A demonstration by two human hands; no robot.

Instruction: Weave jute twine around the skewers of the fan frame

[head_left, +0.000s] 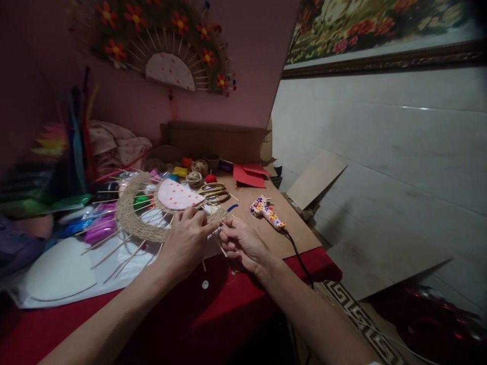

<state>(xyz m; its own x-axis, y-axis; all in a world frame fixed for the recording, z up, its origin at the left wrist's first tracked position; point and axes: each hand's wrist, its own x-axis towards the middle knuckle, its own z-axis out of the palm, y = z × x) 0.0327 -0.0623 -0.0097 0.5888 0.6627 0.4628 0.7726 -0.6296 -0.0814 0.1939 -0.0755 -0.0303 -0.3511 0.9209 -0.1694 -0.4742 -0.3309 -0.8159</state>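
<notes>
A half-round craft piece (139, 225) lies over the table's front part, with a woven twine band around thin wooden sticks and a white, red-dotted half disc (178, 194) at its centre. My left hand (188, 238) presses on the band near its right end, fingers bent over it. At that right end, my right hand (241, 241) pinches the twine or a stick between thumb and forefinger; the exact item is too small to tell. Gold-handled scissors (213, 192) lie just behind my hands.
A flowered glue gun (267, 213) with a black cord rests on a cardboard sheet (300, 238) at right. Behind are red sheets (249, 175) and twine balls (195, 179). Colourful packets (101, 229) and a white disc (61, 268) are at left. A button (205, 285) lies in front.
</notes>
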